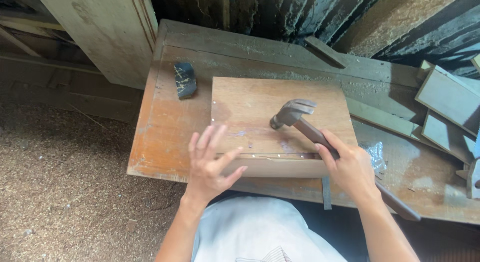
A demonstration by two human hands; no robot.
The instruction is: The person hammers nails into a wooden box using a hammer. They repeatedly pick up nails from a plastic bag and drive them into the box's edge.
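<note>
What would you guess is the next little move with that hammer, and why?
Probably a short downward tap onto the nails along the near edge of the plywood panel. The right hand holds the hammer raised just above them, while the left hand steadies the panel.

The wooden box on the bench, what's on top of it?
On the wooden box the hammer head rests, gripped by the right hand. The left hand presses its near edge, beside a row of small nails. Whatever is under the hands is hidden.
</note>
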